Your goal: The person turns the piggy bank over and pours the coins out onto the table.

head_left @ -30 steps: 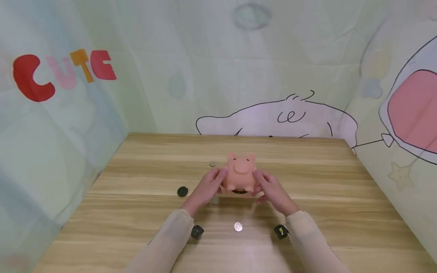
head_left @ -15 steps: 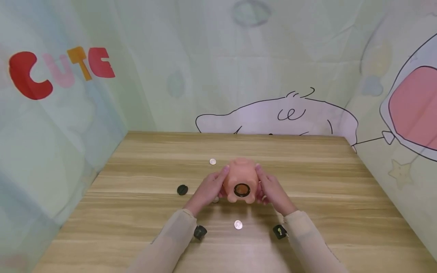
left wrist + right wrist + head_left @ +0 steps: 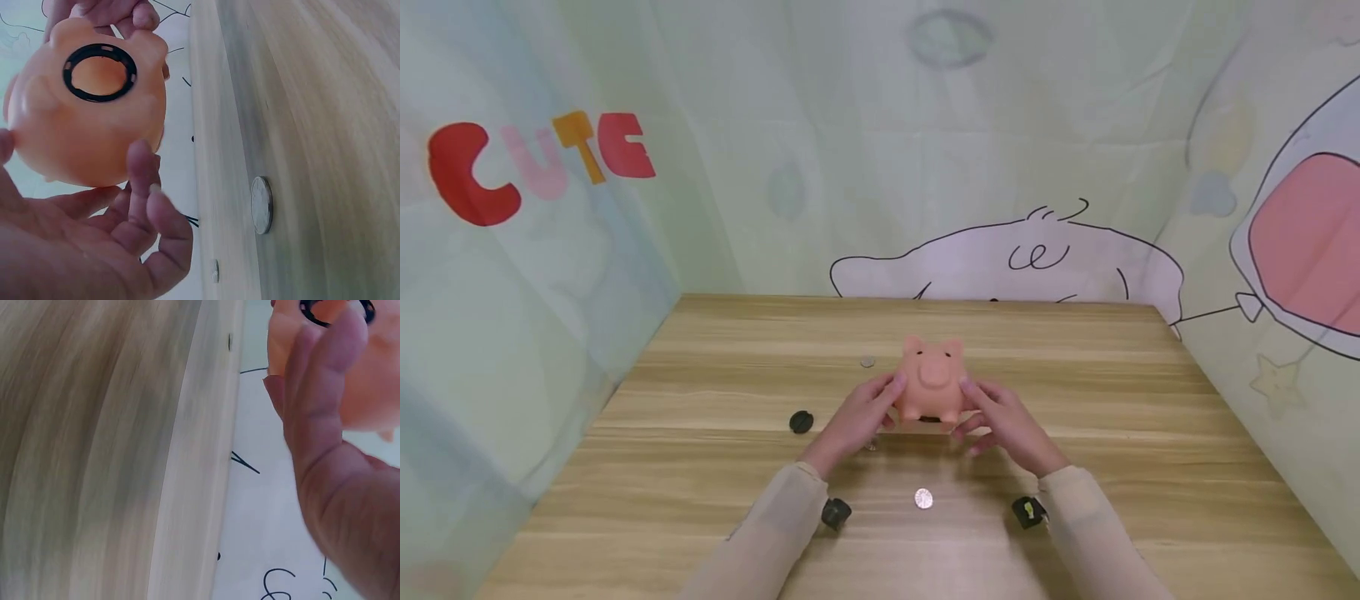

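Observation:
Both hands hold a pink piggy bank [image 3: 931, 379] above the wooden table, its snout toward me in the head view. My left hand [image 3: 863, 412] grips one side with the thumb by the cheek; my right hand [image 3: 1006, 417] grips the other side the same way, some of its fingers spread below. In the left wrist view the underside of the piggy bank [image 3: 87, 131] shows a round opening with a black ring [image 3: 128, 84]. A black round plug [image 3: 801, 422] lies on the table to the left of the left hand.
One coin [image 3: 923, 498] lies on the table between the forearms. Another coin [image 3: 868, 362] lies behind the left hand, and a third coin [image 3: 872, 444] beside that wrist. Printed cloth walls [image 3: 760, 208] stand around the wooden table [image 3: 1075, 358].
The piggy bank was tipped back so its bottom opening faced me, then tilted forward again with its face showing. Some right-hand fingers have spread away from it.

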### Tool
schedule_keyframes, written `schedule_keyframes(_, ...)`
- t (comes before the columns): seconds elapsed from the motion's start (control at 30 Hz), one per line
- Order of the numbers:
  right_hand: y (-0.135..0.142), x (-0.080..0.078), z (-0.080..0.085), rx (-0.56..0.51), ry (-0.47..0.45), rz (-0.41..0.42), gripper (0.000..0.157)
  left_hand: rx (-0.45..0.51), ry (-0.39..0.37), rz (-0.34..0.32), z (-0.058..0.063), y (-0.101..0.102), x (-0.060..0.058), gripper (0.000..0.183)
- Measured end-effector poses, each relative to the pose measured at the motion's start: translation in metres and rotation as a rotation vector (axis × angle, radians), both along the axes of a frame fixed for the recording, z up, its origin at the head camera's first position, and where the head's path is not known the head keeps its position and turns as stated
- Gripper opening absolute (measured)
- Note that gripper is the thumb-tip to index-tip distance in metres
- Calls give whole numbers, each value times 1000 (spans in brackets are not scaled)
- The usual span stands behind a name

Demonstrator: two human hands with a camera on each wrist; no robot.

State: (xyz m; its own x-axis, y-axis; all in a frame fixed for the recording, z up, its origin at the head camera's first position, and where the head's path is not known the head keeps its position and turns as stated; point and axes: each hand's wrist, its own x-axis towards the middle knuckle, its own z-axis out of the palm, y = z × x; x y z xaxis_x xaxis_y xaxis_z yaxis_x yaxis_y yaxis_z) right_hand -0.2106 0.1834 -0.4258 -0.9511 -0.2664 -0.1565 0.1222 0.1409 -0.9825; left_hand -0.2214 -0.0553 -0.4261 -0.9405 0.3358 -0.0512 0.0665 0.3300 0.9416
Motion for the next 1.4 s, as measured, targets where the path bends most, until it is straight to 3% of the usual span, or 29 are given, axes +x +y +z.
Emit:
schedule_keyframes(0.33,11,0,-2,-17,117,58,85,127,-11,-80,0,-2,-1,77)
schedule_keyframes(0.5,10,1,-4,-30,206,121,99,152,46,-120,-2,-6,-2,90)
schedule_keyframes(0.73,9,1,-5,-55,254,138,103,178,88,-134,-4,-5,-4,96)
schedule_keyframes(1.03,0,6,-6,39,463,95,103,181,235,-94,-9,-7,0,98)
schedule_keyframes(1.27,-13,26,23,172,675,43,97,179,368,-112,-10,-5,0,102)
schedule_keyframes(1.4,-16,28,24,206,754,19,95,175,430,-124,-9,-5,0,102)
